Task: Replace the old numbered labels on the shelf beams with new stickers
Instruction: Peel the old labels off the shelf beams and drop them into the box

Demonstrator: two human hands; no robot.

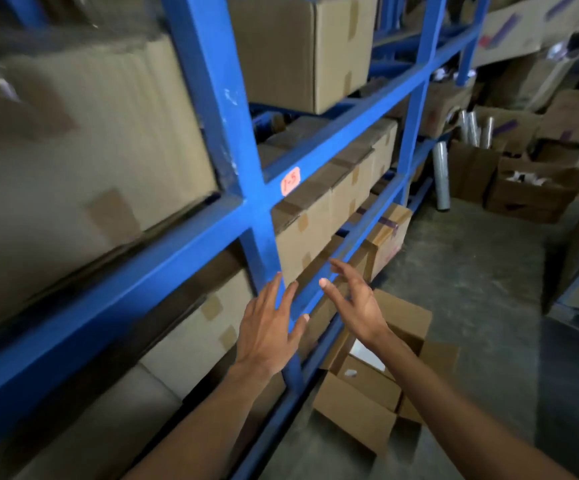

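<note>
Label "1-5" on mid beam, both hands empty below it.

Pink label (290, 181) stuck flat on the blue beam (350, 133), just right of the upright post (218, 116). Likely thin, tears easily; lift a corner with a fingernail and peel slowly. Left hand (267, 327) and right hand (357, 303) hover with fingers spread, holding nothing. Cardboard boxes (322, 216) behind the beam.

Dim, flat indoor light with a cool cast and no glare. Heavy motion blur smears the cartons (83, 161) at upper left, while the pink label (290, 181) and both hands read fairly sharp. Deep shadow fills the gaps under the shelf beams (350, 129). Wide-angle distortion bends the blue uprights toward the edges.
</note>
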